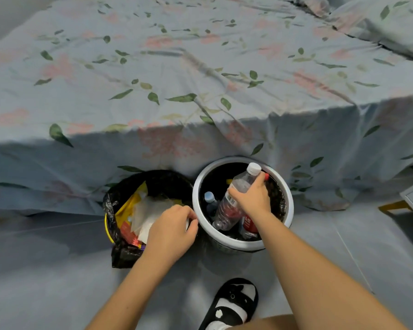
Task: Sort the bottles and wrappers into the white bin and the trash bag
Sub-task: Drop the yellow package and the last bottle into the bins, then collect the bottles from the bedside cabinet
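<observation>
Right hand [250, 198] grips a clear bottle [234, 198] over the white bin [239, 244]. Left hand [172, 229], fingers curled on its rim, hovers beside the trash bag [119, 253].

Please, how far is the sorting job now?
Nearly finished, it seems. Wrappers already lie in the trash bag, and two bottles sit in the white bin. The right hand holds a clear bottle over the bin; the left hand hovers above the bag. Nothing shows on the bed.
</observation>
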